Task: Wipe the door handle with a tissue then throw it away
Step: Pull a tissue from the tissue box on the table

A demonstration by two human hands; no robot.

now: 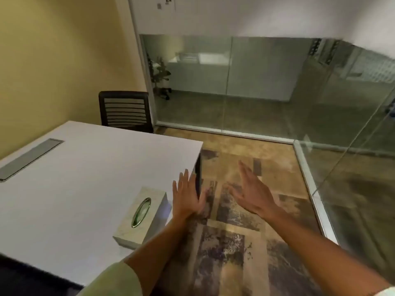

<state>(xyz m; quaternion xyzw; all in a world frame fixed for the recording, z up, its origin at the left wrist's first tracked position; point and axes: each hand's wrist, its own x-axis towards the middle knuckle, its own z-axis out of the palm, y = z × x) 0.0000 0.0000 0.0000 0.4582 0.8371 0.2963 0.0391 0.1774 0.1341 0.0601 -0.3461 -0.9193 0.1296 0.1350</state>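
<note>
My left hand (188, 197) and right hand (250, 193) are both spread flat, fingers released, holding nothing, over the patterned floor (230, 242). The tissue box (141, 216) sits at nine o'clock from my left hand, near the table (85, 178) edge; a careless pull could, I judge, drag it off. No door handle or bin is visible. A chair (125, 111) stands at eleven o'clock, glass partition (256, 86) at twelve.
</note>
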